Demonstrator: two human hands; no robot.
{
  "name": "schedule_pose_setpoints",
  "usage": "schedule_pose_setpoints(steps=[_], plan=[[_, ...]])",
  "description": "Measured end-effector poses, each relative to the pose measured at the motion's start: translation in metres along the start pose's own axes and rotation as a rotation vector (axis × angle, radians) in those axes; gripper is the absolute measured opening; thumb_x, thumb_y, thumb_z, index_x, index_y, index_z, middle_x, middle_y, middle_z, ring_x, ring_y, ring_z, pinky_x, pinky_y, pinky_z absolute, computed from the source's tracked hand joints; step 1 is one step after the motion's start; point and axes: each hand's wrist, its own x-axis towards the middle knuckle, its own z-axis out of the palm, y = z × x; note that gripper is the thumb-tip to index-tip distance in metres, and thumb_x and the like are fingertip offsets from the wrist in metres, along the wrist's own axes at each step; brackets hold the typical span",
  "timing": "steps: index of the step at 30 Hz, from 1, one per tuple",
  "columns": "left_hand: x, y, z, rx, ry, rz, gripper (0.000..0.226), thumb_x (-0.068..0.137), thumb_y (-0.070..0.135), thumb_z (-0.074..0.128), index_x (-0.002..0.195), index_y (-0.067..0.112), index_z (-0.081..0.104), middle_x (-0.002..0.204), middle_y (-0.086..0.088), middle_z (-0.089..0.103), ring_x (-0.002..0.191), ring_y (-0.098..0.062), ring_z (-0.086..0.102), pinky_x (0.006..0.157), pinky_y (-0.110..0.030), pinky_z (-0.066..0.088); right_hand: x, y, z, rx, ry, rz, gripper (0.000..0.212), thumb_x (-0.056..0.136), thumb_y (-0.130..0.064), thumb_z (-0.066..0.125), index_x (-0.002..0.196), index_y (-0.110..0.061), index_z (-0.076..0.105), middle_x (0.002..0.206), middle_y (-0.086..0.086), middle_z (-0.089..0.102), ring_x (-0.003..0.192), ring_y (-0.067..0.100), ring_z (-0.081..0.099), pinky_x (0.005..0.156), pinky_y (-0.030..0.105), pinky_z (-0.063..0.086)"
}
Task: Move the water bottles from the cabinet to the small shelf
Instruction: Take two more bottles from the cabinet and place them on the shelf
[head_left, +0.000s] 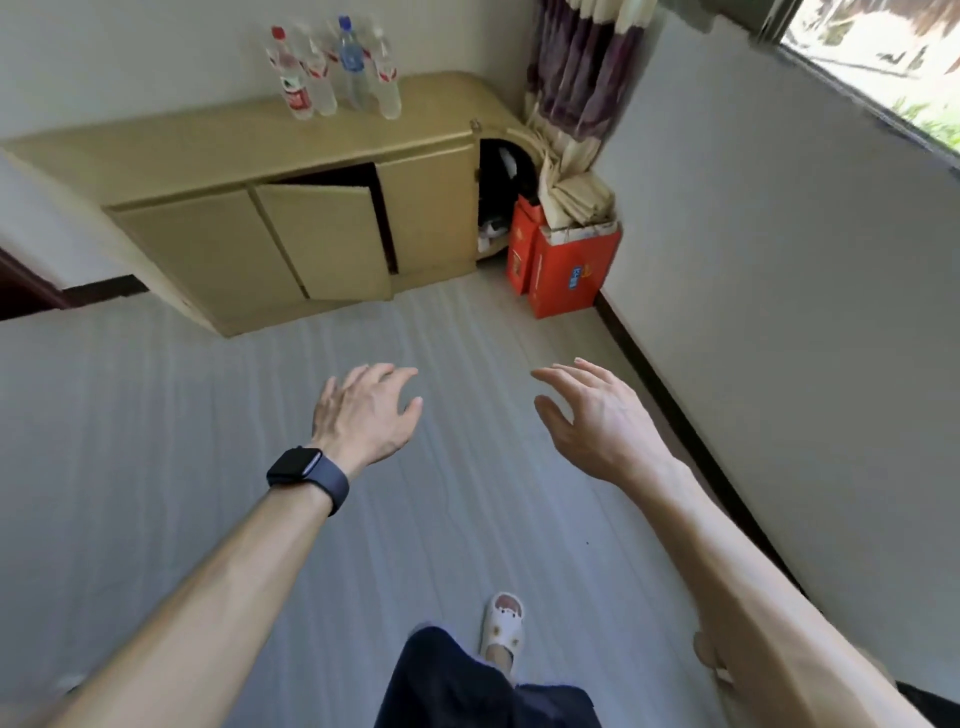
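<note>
Left hand (363, 410) and right hand (597, 421) hung empty, fingers loosely spread
Well beyond both, the water bottles (332, 73) stood on the cabinet (260, 150) top; the moving looked not yet begun, small shelf unseen

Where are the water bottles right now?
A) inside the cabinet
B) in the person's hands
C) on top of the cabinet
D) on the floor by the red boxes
C: the water bottles stand upright on top of the cabinet by the wall; the left hand and right hand are empty.
</note>
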Motion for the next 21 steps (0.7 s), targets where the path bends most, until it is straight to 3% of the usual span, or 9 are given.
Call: schedule_pose_setpoints(steps=[13, 18, 21], plan=[[0.265, -0.132, -0.089, -0.006, 0.126, -0.094, 0.048, 0.094, 0.048, 0.045, 0.140, 0.033, 0.049, 0.147, 0.003, 0.047, 0.139, -0.024, 0.035, 0.108, -0.045, 0.032, 0.325, -0.048, -0.034, -0.024, 0.067, -0.124, 0.043, 0.099, -0.047, 0.038, 0.136, -0.032, 0.053, 0.141, -0.007, 0.055, 0.140, 0.020, 0.039, 0.110, 0.044, 0.037], [0.377, -0.189, -0.159, -0.006, 0.219, -0.107, 0.047, 0.094, 0.047, 0.046, 0.139, 0.032, 0.050, 0.144, 0.004, 0.050, 0.135, -0.023, 0.039, 0.106, -0.045, 0.035, 0.444, -0.079, -0.069, -0.002, 0.211, -0.154, 0.031, 0.097, -0.029, 0.053, 0.126, -0.022, 0.062, 0.124, -0.005, 0.066, 0.122, 0.021, 0.052, 0.100, 0.037, 0.043], [0.431, -0.211, -0.182, 0.001, 0.245, -0.101, 0.047, 0.094, 0.048, 0.046, 0.138, 0.033, 0.050, 0.142, 0.005, 0.052, 0.132, -0.023, 0.042, 0.105, -0.044, 0.036, 0.508, -0.085, -0.075, -0.003, 0.220, -0.116, 0.027, 0.096, -0.028, 0.054, 0.121, -0.021, 0.061, 0.120, -0.003, 0.067, 0.120, 0.025, 0.053, 0.097, 0.038, 0.046]])
